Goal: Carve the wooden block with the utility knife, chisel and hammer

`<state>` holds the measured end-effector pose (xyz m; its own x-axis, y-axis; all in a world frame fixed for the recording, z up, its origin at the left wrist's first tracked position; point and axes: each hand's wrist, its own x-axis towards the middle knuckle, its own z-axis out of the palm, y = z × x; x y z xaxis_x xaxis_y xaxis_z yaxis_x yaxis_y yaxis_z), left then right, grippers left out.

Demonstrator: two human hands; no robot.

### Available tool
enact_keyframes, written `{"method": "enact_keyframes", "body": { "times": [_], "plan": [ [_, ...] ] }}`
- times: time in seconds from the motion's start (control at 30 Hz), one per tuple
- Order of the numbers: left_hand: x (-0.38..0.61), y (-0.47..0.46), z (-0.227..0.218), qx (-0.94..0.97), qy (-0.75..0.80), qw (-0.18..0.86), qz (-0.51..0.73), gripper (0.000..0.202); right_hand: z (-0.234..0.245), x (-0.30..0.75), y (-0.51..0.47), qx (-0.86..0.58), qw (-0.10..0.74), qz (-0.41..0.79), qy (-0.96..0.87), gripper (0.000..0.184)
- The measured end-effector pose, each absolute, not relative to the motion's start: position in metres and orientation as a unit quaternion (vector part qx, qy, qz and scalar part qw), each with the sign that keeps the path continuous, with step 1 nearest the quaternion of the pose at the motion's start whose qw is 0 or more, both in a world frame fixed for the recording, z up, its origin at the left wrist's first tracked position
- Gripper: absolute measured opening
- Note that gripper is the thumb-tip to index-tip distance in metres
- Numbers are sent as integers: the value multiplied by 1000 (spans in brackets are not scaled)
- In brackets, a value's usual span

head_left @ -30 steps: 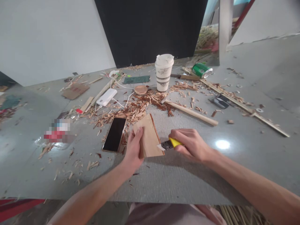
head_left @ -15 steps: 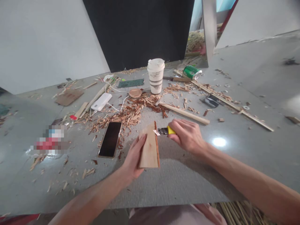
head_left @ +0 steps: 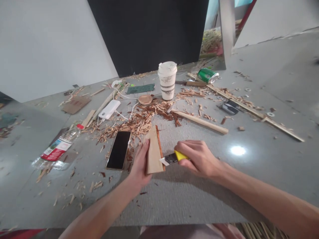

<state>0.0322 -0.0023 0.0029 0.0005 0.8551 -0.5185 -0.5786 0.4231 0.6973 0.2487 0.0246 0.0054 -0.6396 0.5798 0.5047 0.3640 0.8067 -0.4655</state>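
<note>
A pale wooden board (head_left: 154, 152) with a strip of reddish-brown bark (head_left: 159, 142) along its right edge is gripped on its left side by my left hand (head_left: 140, 164). The board tilts up off the grey table. In my right hand (head_left: 196, 156) is a yellow and black utility knife (head_left: 179, 156), its blade extended and pointing left. The blade tip meets the barked edge near the board's lower end. Dark bark bits lie on the table just below the board.
Around the work lie a phone (head_left: 119, 150), a white power bank (head_left: 109, 109) with a cable, a crushed plastic bottle (head_left: 56, 149), wood shavings (head_left: 136, 124), a paper cup (head_left: 167, 81), a wooden stick (head_left: 201, 122), a green can (head_left: 207, 76) and a long strip (head_left: 264, 118).
The knife has slid toward me down the board's barked edge, from near the top to near the bottom. The board has tilted and shifted slightly left, and fresh bark bits lie below it.
</note>
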Motion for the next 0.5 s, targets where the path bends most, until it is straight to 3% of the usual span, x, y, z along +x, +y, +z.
{"method": "enact_keyframes", "body": {
  "times": [0.2,0.5],
  "plan": [
    [43,-17,10,127,453,745,474,45,10,249,30,-211,372,121,-896,55],
    [40,-2,16,89,453,747,478,33,6,253,45,-361,342,45,-866,61]
  ]
}}
